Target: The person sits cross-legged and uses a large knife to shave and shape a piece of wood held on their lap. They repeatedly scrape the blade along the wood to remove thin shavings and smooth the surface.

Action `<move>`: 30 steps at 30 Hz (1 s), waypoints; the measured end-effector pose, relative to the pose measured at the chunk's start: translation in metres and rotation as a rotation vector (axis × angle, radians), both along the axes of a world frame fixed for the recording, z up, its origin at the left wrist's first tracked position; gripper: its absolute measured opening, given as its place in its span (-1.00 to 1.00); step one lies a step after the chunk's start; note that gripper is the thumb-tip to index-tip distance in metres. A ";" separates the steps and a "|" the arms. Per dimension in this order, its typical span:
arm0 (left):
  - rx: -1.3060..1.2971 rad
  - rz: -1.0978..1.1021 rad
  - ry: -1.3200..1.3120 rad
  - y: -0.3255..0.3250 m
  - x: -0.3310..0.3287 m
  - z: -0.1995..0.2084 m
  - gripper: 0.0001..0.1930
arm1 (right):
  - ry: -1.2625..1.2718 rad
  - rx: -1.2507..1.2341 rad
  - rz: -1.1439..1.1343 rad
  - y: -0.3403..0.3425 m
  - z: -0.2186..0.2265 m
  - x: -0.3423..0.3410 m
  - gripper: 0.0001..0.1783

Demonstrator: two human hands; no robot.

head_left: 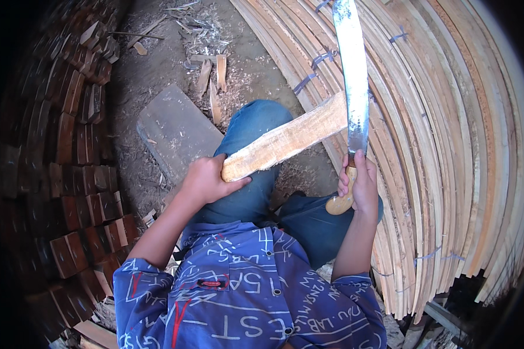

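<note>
My left hand (208,181) is closed round the near end of a rough piece of wood (285,138), which slants up to the right above my knee. In my right hand (360,181) is the yellowish handle of a machete (355,75), its long shiny blade pointing away from me and slightly curved. The blade overlaps the far end of the wood in this view; whether the two touch I cannot tell. My fingers wrap the handle just below the blade, and its rounded butt shows beneath my hand.
Long bundled wooden strips (402,116), tied with dark bands, lie along the right. Stacked short dark wood pieces (75,192) rise on the left. A flat grey board (177,131) lies on the ground, with wood offcuts (214,87) and shavings beyond it.
</note>
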State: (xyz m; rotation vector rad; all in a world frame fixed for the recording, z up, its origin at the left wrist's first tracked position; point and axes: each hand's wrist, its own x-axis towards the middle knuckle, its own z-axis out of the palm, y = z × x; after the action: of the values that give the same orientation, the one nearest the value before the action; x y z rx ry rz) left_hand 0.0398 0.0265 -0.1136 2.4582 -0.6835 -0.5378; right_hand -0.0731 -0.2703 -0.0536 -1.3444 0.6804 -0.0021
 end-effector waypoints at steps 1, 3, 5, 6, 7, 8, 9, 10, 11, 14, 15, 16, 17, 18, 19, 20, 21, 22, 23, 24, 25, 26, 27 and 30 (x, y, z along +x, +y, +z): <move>0.013 -0.011 -0.006 -0.001 0.001 0.002 -0.31 | 0.005 -0.006 -0.014 0.000 -0.001 0.001 -0.51; 0.035 -0.025 -0.029 -0.002 0.003 0.002 -0.31 | 0.014 -0.016 -0.043 0.000 -0.002 0.003 -0.52; 0.052 -0.034 -0.060 -0.003 0.001 -0.001 -0.32 | 0.054 -0.011 -0.030 0.006 -0.009 -0.003 -0.52; 0.042 -0.031 -0.059 -0.002 0.002 -0.001 -0.32 | 0.060 -0.035 -0.024 0.007 -0.011 -0.005 -0.52; 0.034 -0.033 -0.055 0.000 0.002 -0.001 -0.32 | 0.071 -0.056 -0.022 0.009 -0.013 -0.009 -0.52; 0.027 -0.035 -0.050 0.001 0.002 -0.001 -0.32 | 0.058 -0.026 -0.028 0.010 -0.013 -0.010 -0.50; 0.030 -0.037 -0.041 0.001 0.001 -0.001 -0.32 | 0.054 -0.006 -0.024 0.009 -0.011 -0.011 -0.50; 0.033 -0.036 -0.035 0.001 0.002 0.001 -0.31 | 0.046 0.014 -0.018 0.005 -0.007 -0.009 -0.49; 0.035 -0.035 -0.029 0.000 0.002 0.001 -0.31 | 0.037 0.033 -0.012 0.002 -0.005 -0.009 -0.48; 0.035 -0.034 -0.029 -0.002 0.001 0.001 -0.31 | 0.025 0.030 -0.067 0.001 -0.004 -0.010 -0.47; 0.036 -0.030 -0.033 -0.002 0.002 0.001 -0.31 | 0.022 0.038 -0.087 0.003 -0.004 -0.010 -0.47; 0.034 -0.029 -0.036 -0.002 0.002 0.001 -0.31 | 0.036 0.067 -0.066 0.005 -0.006 -0.012 -0.48; 0.032 -0.029 -0.039 -0.002 0.002 0.001 -0.31 | 0.069 0.056 -0.015 0.008 -0.008 -0.014 -0.49; 0.046 -0.031 -0.044 -0.003 0.002 0.002 -0.31 | 0.102 0.046 0.036 0.011 -0.011 -0.017 -0.50; 0.065 -0.031 -0.051 -0.003 0.002 0.004 -0.31 | 0.133 0.040 0.088 0.015 -0.017 -0.020 -0.51; 0.084 -0.032 -0.058 -0.003 0.002 0.005 -0.30 | 0.140 0.056 0.121 0.020 -0.023 -0.023 -0.53; 0.076 -0.034 -0.057 -0.004 0.002 0.004 -0.30 | 0.135 0.027 0.126 0.023 -0.023 -0.026 -0.53; 0.073 -0.034 -0.055 -0.004 0.001 0.003 -0.30 | 0.131 0.002 0.133 0.026 -0.022 -0.028 -0.53; 0.069 -0.033 -0.052 -0.003 0.000 0.002 -0.30 | 0.126 -0.022 0.139 0.028 -0.019 -0.029 -0.53; 0.065 -0.021 -0.049 -0.002 0.000 0.001 -0.30 | 0.113 -0.020 0.118 0.026 -0.016 -0.025 -0.53; 0.052 -0.011 -0.045 -0.002 0.000 0.001 -0.30 | 0.086 -0.025 0.077 0.022 -0.012 -0.021 -0.53; 0.039 -0.001 -0.042 -0.002 0.000 0.000 -0.30 | 0.059 -0.030 0.037 0.018 -0.009 -0.018 -0.53; 0.035 -0.012 -0.023 -0.001 0.000 0.000 -0.29 | 0.031 -0.035 -0.002 0.013 -0.007 -0.015 -0.52; 0.033 -0.034 0.006 -0.001 0.003 0.003 -0.28 | 0.034 0.002 -0.044 0.005 -0.007 -0.009 -0.51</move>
State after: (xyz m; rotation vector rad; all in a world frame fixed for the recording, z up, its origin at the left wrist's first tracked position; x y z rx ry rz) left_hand 0.0432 0.0258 -0.1108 2.4784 -0.7203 -0.5731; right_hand -0.0824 -0.2656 -0.0605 -1.3299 0.7384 -0.0147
